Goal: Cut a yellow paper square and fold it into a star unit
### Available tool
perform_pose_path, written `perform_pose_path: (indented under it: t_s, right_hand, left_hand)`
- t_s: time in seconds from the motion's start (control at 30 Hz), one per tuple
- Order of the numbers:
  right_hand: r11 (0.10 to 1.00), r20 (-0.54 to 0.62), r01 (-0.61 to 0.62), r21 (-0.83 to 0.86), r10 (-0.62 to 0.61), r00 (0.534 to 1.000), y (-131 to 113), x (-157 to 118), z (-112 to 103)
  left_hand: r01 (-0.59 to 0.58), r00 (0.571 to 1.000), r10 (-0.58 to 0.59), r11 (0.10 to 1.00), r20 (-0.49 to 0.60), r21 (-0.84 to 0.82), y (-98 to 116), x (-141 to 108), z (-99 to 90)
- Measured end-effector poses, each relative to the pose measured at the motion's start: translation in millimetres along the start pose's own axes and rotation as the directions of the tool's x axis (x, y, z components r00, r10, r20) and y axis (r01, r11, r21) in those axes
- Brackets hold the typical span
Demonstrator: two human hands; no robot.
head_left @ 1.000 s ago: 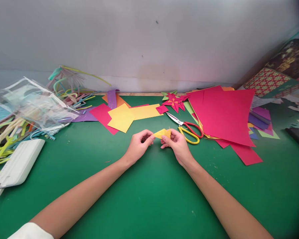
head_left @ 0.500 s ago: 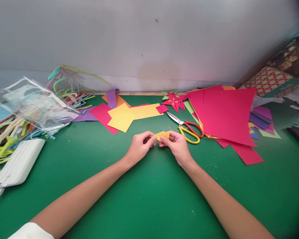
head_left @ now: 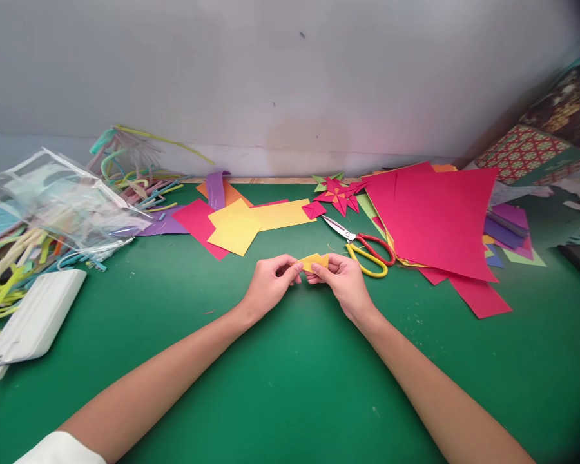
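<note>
A small folded piece of yellow paper [head_left: 312,261] is held just above the green table [head_left: 280,374]. My left hand [head_left: 273,281] pinches its left end between thumb and fingers. At its right end my right hand [head_left: 342,281] grips it, thumb on the near side. The fingertips hide part of the folds. Just beyond my right hand lie scissors [head_left: 352,240] with one red and one yellow handle. Behind them are a small folded red paper square [head_left: 314,209] and a red folded-paper flower [head_left: 338,195] with green points.
Yellow paper sheets [head_left: 235,227] and a red sheet [head_left: 200,225] lie back left. A stack of large red paper [head_left: 439,222] is at right. Pipe cleaners [head_left: 9,277], a clear plastic bag [head_left: 67,200] and a white device [head_left: 36,316] occupy the left. A wall [head_left: 290,77] rises behind.
Both hands keep hold of the yellow paper in almost the same place. The paper's angle differs very slightly, and the whole view has shifted a little.
</note>
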State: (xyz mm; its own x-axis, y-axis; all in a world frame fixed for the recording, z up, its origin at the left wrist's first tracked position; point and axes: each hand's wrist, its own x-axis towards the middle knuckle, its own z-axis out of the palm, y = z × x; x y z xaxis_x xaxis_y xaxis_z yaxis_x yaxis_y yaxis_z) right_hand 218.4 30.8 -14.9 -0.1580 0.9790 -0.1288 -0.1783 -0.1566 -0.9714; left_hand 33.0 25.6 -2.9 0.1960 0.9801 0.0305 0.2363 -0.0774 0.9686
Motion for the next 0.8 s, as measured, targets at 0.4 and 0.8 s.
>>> perform_pose_path:
  t_s: [0.4, 0.8]
  right_hand:
    - [1.000, 0.004, 0.001, -0.010, -0.001, 1.000, 0.8, 0.0, -0.6]
    - [0.999, 0.027, 0.023, -0.030, -0.022, 0.999, -1.7, -1.8, -0.2]
  left_hand:
    - [-0.001, 1.000, 0.001, 1.000, -0.004, 0.000, -0.5, -0.8, -0.4]
    - [0.007, 1.000, -0.006, 0.999, -0.015, 0.046, -0.3, -1.3, -1.9]
